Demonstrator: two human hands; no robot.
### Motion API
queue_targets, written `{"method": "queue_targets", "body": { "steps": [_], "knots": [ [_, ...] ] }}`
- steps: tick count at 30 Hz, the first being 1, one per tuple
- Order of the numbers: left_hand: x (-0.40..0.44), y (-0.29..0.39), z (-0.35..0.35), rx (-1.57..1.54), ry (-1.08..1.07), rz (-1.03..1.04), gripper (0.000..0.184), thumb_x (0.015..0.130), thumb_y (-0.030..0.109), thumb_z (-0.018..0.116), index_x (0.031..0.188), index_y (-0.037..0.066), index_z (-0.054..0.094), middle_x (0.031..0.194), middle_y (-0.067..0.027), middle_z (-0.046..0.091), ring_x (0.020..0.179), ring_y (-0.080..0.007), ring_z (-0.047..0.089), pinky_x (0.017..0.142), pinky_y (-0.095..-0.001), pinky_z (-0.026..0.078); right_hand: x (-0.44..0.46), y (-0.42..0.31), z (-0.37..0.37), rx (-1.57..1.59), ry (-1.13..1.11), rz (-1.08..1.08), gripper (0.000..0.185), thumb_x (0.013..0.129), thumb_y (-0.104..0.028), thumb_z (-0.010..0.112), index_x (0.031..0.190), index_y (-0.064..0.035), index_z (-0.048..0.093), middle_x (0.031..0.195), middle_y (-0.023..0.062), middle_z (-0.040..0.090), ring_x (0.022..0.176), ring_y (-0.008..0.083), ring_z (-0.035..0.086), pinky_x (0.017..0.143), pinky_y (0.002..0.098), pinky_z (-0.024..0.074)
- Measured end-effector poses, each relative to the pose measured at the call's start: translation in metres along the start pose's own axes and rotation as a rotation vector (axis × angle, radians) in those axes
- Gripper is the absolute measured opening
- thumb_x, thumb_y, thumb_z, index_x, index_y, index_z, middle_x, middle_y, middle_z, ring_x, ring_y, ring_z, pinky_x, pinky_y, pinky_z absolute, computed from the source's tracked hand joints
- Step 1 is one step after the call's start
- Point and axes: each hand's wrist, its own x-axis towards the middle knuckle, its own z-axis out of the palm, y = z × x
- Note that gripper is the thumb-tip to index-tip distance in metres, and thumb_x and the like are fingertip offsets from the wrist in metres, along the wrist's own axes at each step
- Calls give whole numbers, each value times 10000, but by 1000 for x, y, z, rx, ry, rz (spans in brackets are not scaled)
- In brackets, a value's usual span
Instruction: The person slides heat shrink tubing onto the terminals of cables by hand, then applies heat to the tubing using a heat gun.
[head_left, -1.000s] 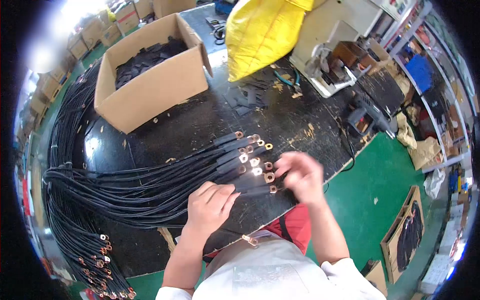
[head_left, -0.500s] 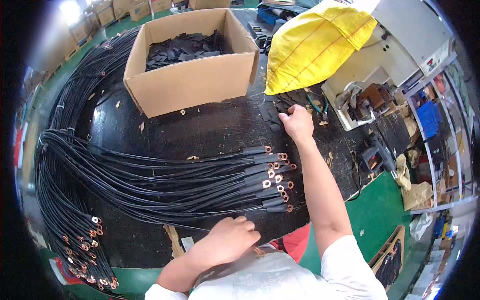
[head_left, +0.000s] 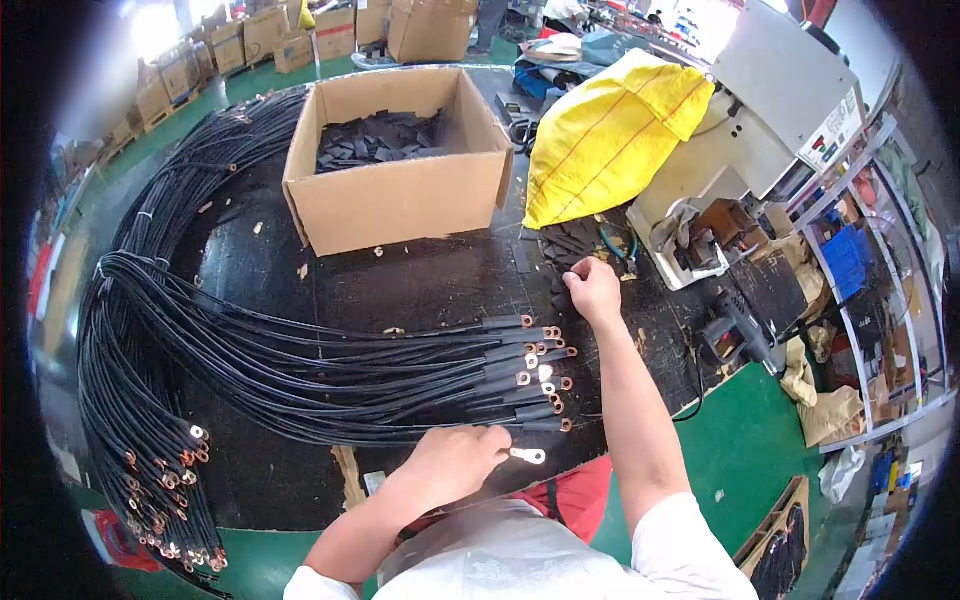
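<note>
My left hand (head_left: pixel 455 465) is closed around the end of a black cable at the near side of the table. A copper ring lug (head_left: pixel 528 456) sticks out to the right past its fingers. My right hand (head_left: pixel 594 290) is pinched at the near edge of a loose pile of short black sleeves (head_left: pixel 570 243); its fingertips hide what they hold, if anything. Between the hands lie the ends of a cable bundle (head_left: pixel 400 345), with black sleeves (head_left: pixel 505 357) behind their copper lugs (head_left: pixel 545 373).
Behind the bundle stands a cardboard box (head_left: pixel 400 205) of black pieces. A yellow sack (head_left: pixel 610 140), green-handled pliers (head_left: pixel 620 250) and a white machine (head_left: pixel 785 100) are beyond my right hand. A heat gun (head_left: pixel 738 330) lies on the right. More lugged cable ends (head_left: pixel 165 490) hang at left.
The view has tilted upward. My left hand has turned, bringing the cable's lug into sight on its right. My right hand has drawn slightly toward me from the sleeve pile.
</note>
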Motion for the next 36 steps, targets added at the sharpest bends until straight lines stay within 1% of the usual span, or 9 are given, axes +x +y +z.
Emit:
{"method": "queue_targets", "body": {
  "steps": [6, 8, 12, 14, 17, 21, 24, 30, 36],
  "knots": [
    [-15, -12, 18, 115, 402, 125, 209, 794, 188, 820, 940, 70, 729, 806, -64, 674, 704, -252, 676, 579, -370, 553, -118, -28, -71, 588, -65, -55, 236, 966, -25, 619, 1194, 23, 653, 913, 110, 743, 745, 143, 690, 717, 293, 548],
    [-15, -14, 25, 113, 467, 130, 210, 786, 175, 822, 942, 73, 725, 797, -61, 669, 692, -252, 670, 570, -372, 550, -163, -17, -74, 573, -79, -192, 324, 995, -5, 548, 1310, 21, 618, 879, 60, 717, 680, 70, 635, 525, 206, 477],
    [-12, -17, 31, 89, 554, 118, 196, 785, 164, 819, 925, 69, 720, 801, -64, 677, 686, -251, 673, 560, -366, 546, -230, 13, -67, 641, -218, -203, 343, 1034, -18, 518, 1362, 7, 616, 957, 41, 693, 701, 54, 602, 542, 198, 475],
    [-12, -19, 33, 76, 570, 119, 190, 789, 162, 815, 920, 67, 717, 812, -70, 684, 690, -253, 678, 559, -363, 547, -245, 14, -66, 704, -231, -120, 297, 1000, -62, 620, 1283, 22, 660, 993, 42, 675, 710, 65, 573, 590, 199, 458],
    [-10, -19, 36, 68, 592, 104, 181, 788, 169, 819, 905, 70, 723, 804, -69, 696, 675, -251, 681, 561, -359, 549, -246, 14, -61, 548, -125, -437, 272, 934, -57, 708, 1188, 34, 675, 966, 54, 645, 684, 82, 572, 583, 212, 445],
    [-10, -21, 36, 87, 597, 109, 191, 788, 178, 823, 915, 80, 720, 805, -40, 682, 663, -224, 671, 539, -345, 538, -255, 12, -54, 683, -269, -239, 261, 939, -76, 727, 1175, 29, 688, 942, 65, 653, 637, 95, 610, 534, 226, 487],
    [-10, -22, 37, 82, 610, 119, 196, 789, 181, 822, 924, 82, 722, 800, -37, 677, 663, -220, 671, 538, -344, 539, -260, 7, -56, 774, -322, -60, 230, 948, -26, 700, 1173, 24, 694, 925, 93, 673, 692, 114, 631, 586, 238, 518],
    [-10, -23, 38, 73, 610, 109, 205, 789, 195, 820, 929, 83, 721, 784, -36, 669, 659, -216, 669, 527, -343, 535, -267, -1, -54, 975, -330, 100, 241, 1015, -58, 630, 1241, 20, 663, 834, 19, 622, 620, 62, 563, 536, 216, 475],
    [-10, -22, 37, 86, 600, 97, 207, 789, 214, 818, 924, 90, 722, 766, -29, 658, 636, -209, 656, 513, -342, 528, -268, 19, -49, 873, -344, -33, 259, 1043, -95, 586, 1269, 11, 656, 828, 8, 594, 604, 42, 499, 534, 221, 398]
  ]
}}
